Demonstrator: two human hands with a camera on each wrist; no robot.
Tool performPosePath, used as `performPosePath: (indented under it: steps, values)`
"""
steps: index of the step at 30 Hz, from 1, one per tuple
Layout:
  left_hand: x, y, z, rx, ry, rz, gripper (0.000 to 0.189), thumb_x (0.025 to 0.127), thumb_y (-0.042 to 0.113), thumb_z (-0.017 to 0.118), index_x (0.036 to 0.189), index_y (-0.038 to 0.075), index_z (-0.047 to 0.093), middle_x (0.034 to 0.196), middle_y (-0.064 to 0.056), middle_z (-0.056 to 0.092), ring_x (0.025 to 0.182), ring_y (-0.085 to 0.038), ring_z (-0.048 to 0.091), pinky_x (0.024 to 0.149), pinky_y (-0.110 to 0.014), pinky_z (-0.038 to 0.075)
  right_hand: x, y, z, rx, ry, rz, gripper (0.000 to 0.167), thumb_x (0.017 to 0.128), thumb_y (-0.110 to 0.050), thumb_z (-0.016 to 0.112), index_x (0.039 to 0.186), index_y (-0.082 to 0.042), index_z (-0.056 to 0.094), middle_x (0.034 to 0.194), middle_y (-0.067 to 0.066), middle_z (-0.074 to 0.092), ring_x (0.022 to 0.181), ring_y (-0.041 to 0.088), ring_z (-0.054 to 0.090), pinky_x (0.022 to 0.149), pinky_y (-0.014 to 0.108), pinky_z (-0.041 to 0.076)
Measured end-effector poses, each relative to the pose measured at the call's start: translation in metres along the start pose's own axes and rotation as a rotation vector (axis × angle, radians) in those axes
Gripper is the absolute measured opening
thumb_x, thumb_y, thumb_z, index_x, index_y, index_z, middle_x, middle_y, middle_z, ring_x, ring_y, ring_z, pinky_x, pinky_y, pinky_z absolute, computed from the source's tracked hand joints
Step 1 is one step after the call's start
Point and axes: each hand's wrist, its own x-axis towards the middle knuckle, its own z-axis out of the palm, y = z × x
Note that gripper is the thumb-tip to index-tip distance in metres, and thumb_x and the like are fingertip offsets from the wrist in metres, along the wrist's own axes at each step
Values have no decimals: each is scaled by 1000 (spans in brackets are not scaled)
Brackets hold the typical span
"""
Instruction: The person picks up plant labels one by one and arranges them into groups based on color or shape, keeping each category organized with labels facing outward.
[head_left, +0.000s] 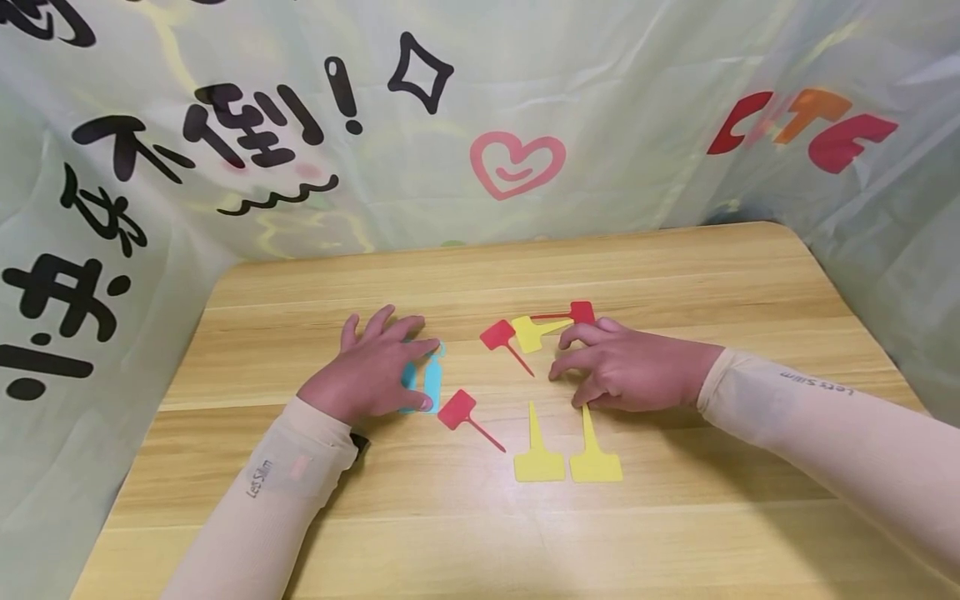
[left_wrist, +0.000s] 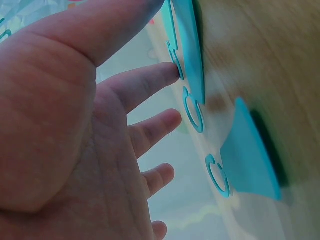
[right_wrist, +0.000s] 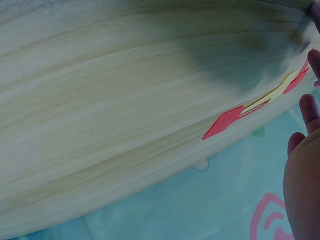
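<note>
My left hand (head_left: pixel 371 367) is spread over several flat blue tags (head_left: pixel 432 385) with small hook rings, its thumb touching the nearest one. In the left wrist view, one blue tag (left_wrist: pixel 250 155) lies apart from the others, beyond the fingertips. My right hand (head_left: pixel 633 367) is low over the table, fingers loosely bent. Its thumb is at the pointed tip of a yellow T-shaped plant label (head_left: pixel 596 467). A matching yellow label (head_left: pixel 539 467) lies parallel on its left. Past the right fingertips, another yellow label (head_left: pixel 528 335) lies beside a red label (head_left: pixel 582 312).
Two more red labels lie between the hands, one farther back (head_left: pixel 498 335) and one nearer (head_left: pixel 456 410). They rest on a wooden table (head_left: pixel 337 517). A printed cloth (head_left: pixel 630 100) with a pink heart and lettering hangs around its back and sides.
</note>
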Motion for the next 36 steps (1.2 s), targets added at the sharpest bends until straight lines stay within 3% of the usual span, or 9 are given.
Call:
performPosePath:
  steps: [7,11,19,22,28,36]
  values:
    - [0,-1,0,3,-1,-3,87,89,52,92,165,29,56,178,-7,35,168,-47,8,123,-83,-1,1,2,-4,19,8,21,28,93,-16,91,114,-35,89,139,-3,69,135,29,51,99,47,43]
    - [0,-2,1,-1,5,-3,87,89,51,91,165,29,56,178,-8,35,168,-47,8,123,-83,0,6,8,-10,25,61,58,23,93,-20,93,113,-30,89,139,1,70,135,33,53,98,51,44]
    - [-1,-3,1,-9,13,11,86,89,51,92,165,28,57,177,-9,36,168,-49,9,123,-82,0,22,33,-12,-27,122,279,19,91,-11,92,109,-16,89,139,9,68,136,39,50,95,57,43]
    - [-2,-2,1,-13,15,14,86,89,50,92,164,28,57,177,-9,37,168,-49,9,123,-82,1,29,40,-12,-31,124,326,20,91,-11,92,111,-14,89,138,10,68,137,40,50,95,58,43]
    - [0,-3,2,-8,3,5,85,90,50,92,165,29,57,178,-8,36,168,-48,9,123,-82,0,41,50,-10,-7,68,353,25,92,-14,93,116,-13,88,143,10,65,138,42,47,96,57,42]
    - [1,-3,1,5,-5,4,87,90,53,91,166,29,56,178,-7,34,168,-48,8,123,-82,1,49,55,-12,31,50,354,13,92,-13,93,105,-16,91,143,7,67,140,41,47,97,57,40]
